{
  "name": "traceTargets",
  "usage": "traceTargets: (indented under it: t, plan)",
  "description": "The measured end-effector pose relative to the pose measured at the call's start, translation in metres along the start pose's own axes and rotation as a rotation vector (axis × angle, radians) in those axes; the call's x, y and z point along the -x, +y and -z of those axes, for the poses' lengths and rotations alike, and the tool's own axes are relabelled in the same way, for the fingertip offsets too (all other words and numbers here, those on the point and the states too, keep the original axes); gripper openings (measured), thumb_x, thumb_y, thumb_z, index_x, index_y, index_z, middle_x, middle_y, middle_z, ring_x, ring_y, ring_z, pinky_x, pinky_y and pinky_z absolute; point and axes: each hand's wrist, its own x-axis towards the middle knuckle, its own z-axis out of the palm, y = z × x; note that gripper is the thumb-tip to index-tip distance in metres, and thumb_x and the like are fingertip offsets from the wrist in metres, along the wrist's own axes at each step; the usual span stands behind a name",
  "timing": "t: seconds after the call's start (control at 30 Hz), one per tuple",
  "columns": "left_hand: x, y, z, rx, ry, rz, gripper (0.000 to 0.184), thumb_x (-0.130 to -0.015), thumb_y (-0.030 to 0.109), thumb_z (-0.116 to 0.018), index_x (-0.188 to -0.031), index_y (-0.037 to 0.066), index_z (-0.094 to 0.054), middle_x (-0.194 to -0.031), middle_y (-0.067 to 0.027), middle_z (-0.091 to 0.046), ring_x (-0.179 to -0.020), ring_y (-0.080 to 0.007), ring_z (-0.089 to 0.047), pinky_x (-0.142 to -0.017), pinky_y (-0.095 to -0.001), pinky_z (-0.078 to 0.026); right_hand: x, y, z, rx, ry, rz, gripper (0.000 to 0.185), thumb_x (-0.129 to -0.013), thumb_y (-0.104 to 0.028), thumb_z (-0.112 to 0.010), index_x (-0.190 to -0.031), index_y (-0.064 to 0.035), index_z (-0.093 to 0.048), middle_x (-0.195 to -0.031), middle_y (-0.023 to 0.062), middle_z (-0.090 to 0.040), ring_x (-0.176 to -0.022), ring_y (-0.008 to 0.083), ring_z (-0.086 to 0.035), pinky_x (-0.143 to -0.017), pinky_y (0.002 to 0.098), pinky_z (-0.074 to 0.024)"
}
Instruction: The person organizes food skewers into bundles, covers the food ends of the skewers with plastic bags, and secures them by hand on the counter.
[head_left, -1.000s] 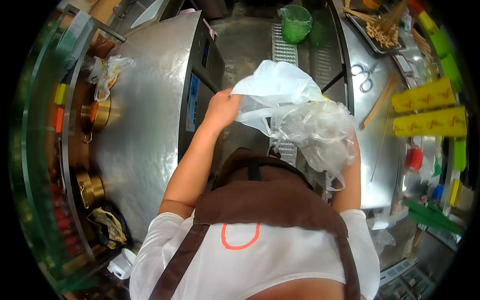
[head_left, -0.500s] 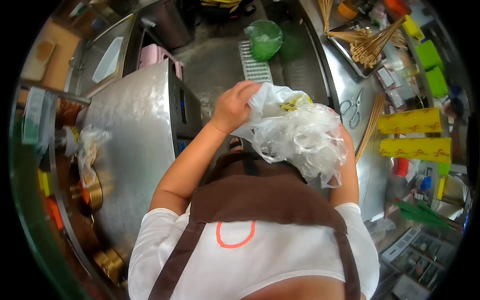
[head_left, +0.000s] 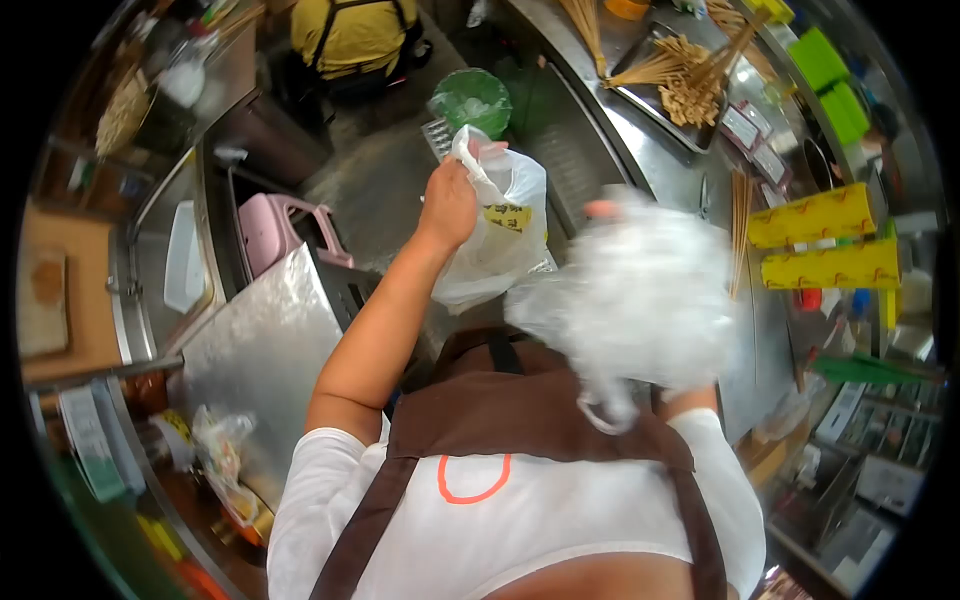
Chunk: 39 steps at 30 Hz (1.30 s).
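Evidently, two hands stand apart, each with plastic.
At left, a pink stool (head_left: 275, 228) sits by the metal counter (head_left: 255, 325). The left hand (head_left: 448, 208) is clamped on the upper edge of a white bag (head_left: 497, 258), probably so the thin plastic hangs without collapsing; the bag is over the floor, in front of the person, with a green bin (head_left: 468, 98) beyond. One fingertip of the right hand (head_left: 602, 208) shows beside a blurred clump of clear bags (head_left: 650, 295), which hides its grip, so how firmly it holds cannot be told. Further right, skewers (head_left: 688, 88) lie in a tray (head_left: 655, 120), likely to keep them gathered.
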Motion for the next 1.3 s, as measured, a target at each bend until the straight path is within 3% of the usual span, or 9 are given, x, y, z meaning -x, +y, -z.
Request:
traceTargets:
  t: [0.13, 0.37, 0.47, 0.53, 0.57, 0.67, 0.87, 1.17, 1.3]
  plan:
    - [-0.057, 0.041, -0.004, 0.587, -0.203, 0.188, 0.059, -0.097, 0.047, -0.031, -0.111, -0.003, -0.059, -0.101, -0.0083, -0.062, -0.088, -0.0177, -0.058, -0.081, -0.0294, -0.045, -0.038, 0.020, -0.012, -0.024, -0.007, -0.002, 0.047, -0.084, -0.025, -0.060, -0.127, -0.0092, -0.047, -0.099, 0.0075, -0.062, -0.090, 0.0199, -0.060, -0.082, 0.0333, -0.0504]
    - [-0.139, 0.074, -0.020, 0.482, -0.242, 0.189, 0.063, -0.097, 0.050, -0.029, -0.117, -0.004, -0.053, -0.109, -0.0129, -0.060, -0.094, -0.0210, -0.059, -0.084, -0.0315, -0.047, -0.123, 0.004, -0.005, -0.015, -0.059, 0.055, 0.045, -0.083, -0.025, -0.061, -0.124, -0.0096, -0.049, -0.099, 0.0079, -0.063, -0.090, 0.0211, -0.060, -0.082, 0.0343, -0.0500]
    - [-0.146, 0.085, -0.063, 0.261, -0.449, -0.196, 0.034, -0.094, 0.024, -0.041, -0.108, -0.002, -0.059, -0.107, -0.0098, -0.060, -0.097, -0.0172, -0.057, -0.086, -0.0312, -0.045, -0.164, -0.021, 0.004, 0.030, -0.047, 0.109, 0.045, -0.083, -0.026, -0.061, -0.123, -0.0098, -0.050, -0.099, 0.0080, -0.063, -0.090, 0.0216, -0.060, -0.082, 0.0348, -0.0499]
    - [-0.144, 0.097, -0.082, -0.309, -0.460, -0.510, 0.025, -0.088, 0.022, -0.050, -0.104, 0.008, -0.063, -0.100, -0.0102, -0.059, -0.097, -0.0261, -0.056, -0.087, -0.0355, -0.042, -0.196, -0.040, 0.010, 0.073, -0.037, 0.168, 0.044, -0.082, -0.026, -0.062, -0.122, -0.0099, -0.051, -0.099, 0.0082, -0.063, -0.089, 0.0219, -0.060, -0.081, 0.0350, -0.0498]
    - [-0.150, 0.105, -0.084, -0.432, -0.563, -0.805, 0.030, -0.071, 0.010, -0.055, -0.099, 0.009, -0.064, -0.106, -0.0101, -0.057, -0.107, -0.0304, -0.050, -0.095, -0.0418, -0.036, -0.211, -0.051, 0.012, 0.099, -0.031, 0.201, 0.044, -0.082, -0.026, -0.062, -0.121, -0.0100, -0.051, -0.099, 0.0082, -0.063, -0.089, 0.0221, -0.060, -0.081, 0.0352, -0.0498]
    - [-0.166, 0.106, -0.082, -0.341, -0.638, -0.899, 0.024, -0.077, 0.013, -0.054, -0.098, 0.010, -0.065, -0.111, -0.0097, -0.056, -0.113, -0.0310, -0.046, -0.097, -0.0468, -0.032, -0.250, -0.077, 0.017, 0.174, 0.015, 0.296, 0.043, -0.081, -0.026, -0.062, -0.120, -0.0102, -0.052, -0.099, 0.0084, -0.063, -0.089, 0.0226, -0.060, -0.081, 0.0356, -0.0496]
    - [-0.200, 0.081, -0.041, -0.023, -0.692, -0.745, 0.030, -0.091, 0.021, -0.046, -0.103, 0.004, -0.068, -0.120, -0.0187, -0.053, -0.115, -0.0383, -0.044, -0.099, -0.0470, -0.030, -0.283, -0.099, 0.018, 0.361, 0.199, 0.465, 0.042, -0.080, -0.026, -0.063, -0.118, -0.0106, -0.054, -0.099, 0.0087, -0.063, -0.089, 0.0235, -0.061, -0.081, 0.0365, -0.0494]
    - [-0.229, 0.016, 0.010, -0.017, -0.646, -0.599, 0.023, -0.087, 0.015, -0.056, -0.106, 0.007, -0.068, -0.129, -0.0171, -0.046, -0.124, -0.0365, -0.037, -0.102, -0.0452, -0.029, -0.340, -0.109, -0.011, 0.795, 0.632, 0.761, 0.040, -0.079, -0.027, -0.064, -0.114, -0.0111, -0.057, -0.098, 0.0092, -0.063, -0.088, 0.0250, -0.061, -0.080, 0.0378, -0.0490]
    - [-0.238, -0.016, 0.001, 0.229, -1.099, -0.457, 0.027, -0.090, 0.015, -0.053, -0.115, 0.008, -0.063, -0.135, -0.0144, -0.041, -0.133, -0.0365, -0.027, -0.108, -0.0444, -0.022, -0.352, -0.118, -0.012, 0.966, 0.819, 0.865, 0.039, -0.078, -0.027, -0.064, -0.113, -0.0114, -0.058, -0.098, 0.0095, -0.063, -0.088, 0.0257, -0.061, -0.080, 0.0383, -0.0488]
